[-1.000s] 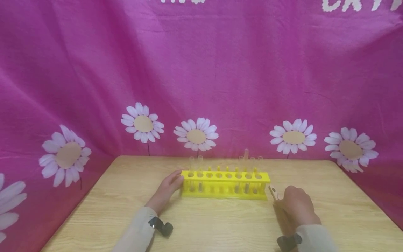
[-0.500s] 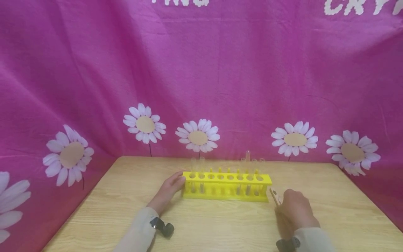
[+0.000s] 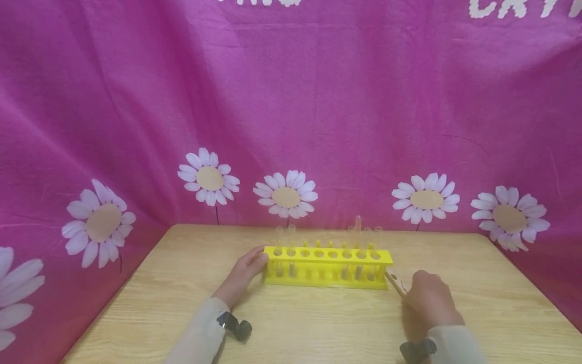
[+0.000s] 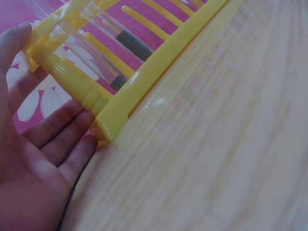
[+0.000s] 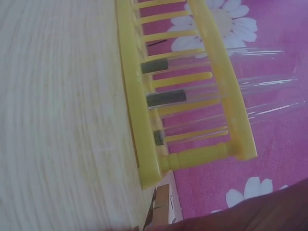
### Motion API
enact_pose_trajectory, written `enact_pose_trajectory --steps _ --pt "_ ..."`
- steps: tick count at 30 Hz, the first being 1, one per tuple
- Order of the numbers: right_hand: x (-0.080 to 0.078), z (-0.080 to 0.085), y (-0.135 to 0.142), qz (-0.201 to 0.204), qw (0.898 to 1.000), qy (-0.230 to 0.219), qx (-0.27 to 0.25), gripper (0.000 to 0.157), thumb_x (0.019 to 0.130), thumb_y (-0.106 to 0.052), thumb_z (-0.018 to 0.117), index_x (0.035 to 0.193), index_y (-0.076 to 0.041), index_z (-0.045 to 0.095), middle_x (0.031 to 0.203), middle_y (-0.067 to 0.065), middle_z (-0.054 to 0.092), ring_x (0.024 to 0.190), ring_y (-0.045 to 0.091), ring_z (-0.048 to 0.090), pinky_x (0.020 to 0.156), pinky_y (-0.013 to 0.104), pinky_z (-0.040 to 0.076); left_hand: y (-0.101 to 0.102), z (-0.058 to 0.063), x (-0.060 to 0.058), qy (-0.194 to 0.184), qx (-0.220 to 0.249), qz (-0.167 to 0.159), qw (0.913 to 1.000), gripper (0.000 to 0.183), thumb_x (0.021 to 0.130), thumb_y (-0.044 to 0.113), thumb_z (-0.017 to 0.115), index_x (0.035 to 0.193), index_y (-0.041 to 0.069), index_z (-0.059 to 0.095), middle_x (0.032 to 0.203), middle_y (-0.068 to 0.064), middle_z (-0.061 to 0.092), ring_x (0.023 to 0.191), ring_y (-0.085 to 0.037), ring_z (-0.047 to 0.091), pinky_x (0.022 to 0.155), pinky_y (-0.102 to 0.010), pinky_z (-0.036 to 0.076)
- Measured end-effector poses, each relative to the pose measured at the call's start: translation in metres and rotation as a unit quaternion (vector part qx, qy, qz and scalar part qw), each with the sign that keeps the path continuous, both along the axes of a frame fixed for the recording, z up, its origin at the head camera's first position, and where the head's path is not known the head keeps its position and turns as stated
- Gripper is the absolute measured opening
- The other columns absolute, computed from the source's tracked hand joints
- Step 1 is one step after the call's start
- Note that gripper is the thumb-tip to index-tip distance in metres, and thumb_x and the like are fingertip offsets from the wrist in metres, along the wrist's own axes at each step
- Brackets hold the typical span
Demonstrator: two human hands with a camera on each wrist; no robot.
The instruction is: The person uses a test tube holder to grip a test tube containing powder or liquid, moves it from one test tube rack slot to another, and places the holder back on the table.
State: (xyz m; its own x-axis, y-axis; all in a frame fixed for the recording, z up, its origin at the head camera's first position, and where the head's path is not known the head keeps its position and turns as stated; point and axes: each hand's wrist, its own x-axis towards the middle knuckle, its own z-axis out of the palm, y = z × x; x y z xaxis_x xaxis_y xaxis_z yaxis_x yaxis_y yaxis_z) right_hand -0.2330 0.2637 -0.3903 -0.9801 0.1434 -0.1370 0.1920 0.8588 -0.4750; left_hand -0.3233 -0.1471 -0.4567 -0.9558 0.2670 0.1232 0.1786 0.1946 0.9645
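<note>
A yellow test tube rack stands on the table. My left hand grips its left end, the thumb at the top plate and the other fingers around the end post. Two glass tubes stand in the left holes and three more in the right ones, with dark grey material at the bottom. Behind them a tube sits rounded end up. My right hand holds a wooden test tube holder, its tip close by the rack's lower right end. The right fingers are mostly hidden in the right wrist view.
The pale wooden table reaches back to a pink cloth printed with white daisies. Between the two groups of tubes, several yellow pegs rise along the rack's back.
The wooden holder's tip has shifted slightly left, nearer the rack's right end. My left hand and the rack keep their places; the head view has tilted a little.
</note>
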Motion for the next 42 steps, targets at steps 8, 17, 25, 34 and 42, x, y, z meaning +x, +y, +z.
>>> enact_pose_trajectory --steps 8,17,25,34,42 --pt "-0.001 0.006 0.005 -0.011 1.000 -0.014 0.003 0.013 0.079 -0.004 0.064 0.087 0.003 0.057 0.074 0.012 0.056 0.064 0.028 0.052 0.053 0.035 0.047 0.000 0.000 -0.001 0.003 0.004 -0.003 1.0000 0.065 0.095 0.055 0.051 0.145 0.015 0.043 0.148 -0.003 0.043 0.136 -0.029 0.038 0.112 -0.056 0.027" --pt "-0.003 0.018 0.013 -0.015 1.000 0.012 0.023 0.023 0.090 -0.019 0.061 0.079 0.001 0.060 0.068 0.010 0.055 0.061 0.025 0.049 0.051 0.034 0.044 -0.001 -0.001 -0.001 0.001 0.008 -0.001 1.0000 0.067 0.095 0.054 0.051 0.147 0.013 0.039 0.151 -0.008 0.038 0.137 -0.032 0.036 0.112 -0.057 0.025" --pt "-0.003 0.024 0.015 -0.024 1.000 0.004 -0.016 0.033 0.097 -0.022 0.051 0.103 0.009 0.041 0.076 0.015 0.050 0.065 0.027 0.048 0.053 0.033 0.044 -0.001 -0.001 0.002 -0.004 0.005 -0.003 1.0000 0.067 0.095 0.055 0.050 0.147 0.014 0.040 0.152 -0.007 0.037 0.139 -0.031 0.034 0.112 -0.056 0.026" --pt "-0.005 0.031 0.013 -0.033 0.998 0.048 -0.018 0.042 0.096 -0.030 0.050 0.094 0.012 0.050 0.075 0.016 0.053 0.067 0.027 0.049 0.056 0.035 0.044 -0.002 -0.003 0.000 -0.006 0.005 0.002 1.0000 0.067 0.095 0.055 0.050 0.147 0.014 0.040 0.152 -0.009 0.038 0.138 -0.032 0.035 0.112 -0.057 0.025" --pt "-0.004 0.036 0.009 -0.033 0.997 0.068 -0.016 0.039 0.096 -0.028 0.051 0.084 0.008 0.057 0.069 0.013 0.051 0.063 0.025 0.047 0.053 0.033 0.041 -0.001 -0.003 0.000 -0.004 0.007 0.002 1.0000 0.069 0.095 0.055 0.051 0.147 0.012 0.039 0.151 -0.008 0.038 0.137 -0.032 0.036 0.112 -0.057 0.026"
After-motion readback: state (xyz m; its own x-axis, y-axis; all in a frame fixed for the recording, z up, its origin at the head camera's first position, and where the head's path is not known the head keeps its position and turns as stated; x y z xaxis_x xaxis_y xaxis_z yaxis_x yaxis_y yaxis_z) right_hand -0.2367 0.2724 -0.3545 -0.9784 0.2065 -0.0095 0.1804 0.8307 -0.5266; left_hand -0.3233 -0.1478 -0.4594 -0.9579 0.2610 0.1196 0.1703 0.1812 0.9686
